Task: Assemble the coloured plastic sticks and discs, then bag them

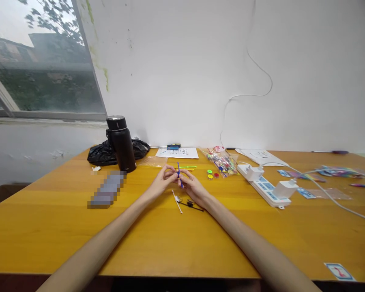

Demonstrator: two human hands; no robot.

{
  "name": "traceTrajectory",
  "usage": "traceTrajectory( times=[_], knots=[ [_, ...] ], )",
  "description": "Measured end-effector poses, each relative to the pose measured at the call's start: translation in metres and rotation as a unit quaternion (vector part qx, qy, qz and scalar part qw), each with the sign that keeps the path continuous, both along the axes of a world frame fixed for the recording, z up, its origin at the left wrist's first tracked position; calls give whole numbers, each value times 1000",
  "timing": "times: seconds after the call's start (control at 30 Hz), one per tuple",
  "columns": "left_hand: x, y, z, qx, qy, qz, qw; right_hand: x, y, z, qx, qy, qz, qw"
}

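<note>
Over the middle of the table, my left hand (pixel 166 178) and my right hand (pixel 193 186) meet at a thin blue plastic stick (pixel 179 166). Fingers of both hands are closed around its middle, and it stands nearly upright. Just below the hands lie a white stick (pixel 177 202) and a black stick (pixel 196 208), with small dark and clear pieces at the black one. Behind the fingers are a green stick (pixel 188 166) and a yellow one. Small round discs in green, yellow and red (pixel 216 175) lie to the right of my hands.
A black bottle (pixel 123 146) stands at the left before a black plastic bag (pixel 99 154). A pixelated flat object (pixel 108 190) lies nearer. Rightward are a bag of colourful parts (pixel 223 162) and a white power strip (pixel 266 188) with cables. A screwdriver (pixel 173 146) rests on paper behind.
</note>
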State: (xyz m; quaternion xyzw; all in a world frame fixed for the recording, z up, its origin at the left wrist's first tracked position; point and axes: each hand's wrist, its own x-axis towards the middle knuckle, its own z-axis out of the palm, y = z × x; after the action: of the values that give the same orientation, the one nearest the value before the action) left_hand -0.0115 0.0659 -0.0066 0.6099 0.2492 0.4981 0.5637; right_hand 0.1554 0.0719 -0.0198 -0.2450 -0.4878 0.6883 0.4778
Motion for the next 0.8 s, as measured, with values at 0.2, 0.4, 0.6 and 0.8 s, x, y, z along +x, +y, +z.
traceTrajectory(
  times=[0.2,0.4,0.6,0.8],
  knots=[
    [2,-5,1,52,67,46,995,0,-1,0,4,-14,-1,1000],
    [-3,-9,3,124,174,111,971,-2,0,-3,41,-76,-29,996],
    [-3,-12,3,133,216,125,959,-2,-1,-2,58,-103,-39,992],
    [2,-14,-1,70,177,83,978,-1,-2,0,34,-74,-31,996]
  ],
)
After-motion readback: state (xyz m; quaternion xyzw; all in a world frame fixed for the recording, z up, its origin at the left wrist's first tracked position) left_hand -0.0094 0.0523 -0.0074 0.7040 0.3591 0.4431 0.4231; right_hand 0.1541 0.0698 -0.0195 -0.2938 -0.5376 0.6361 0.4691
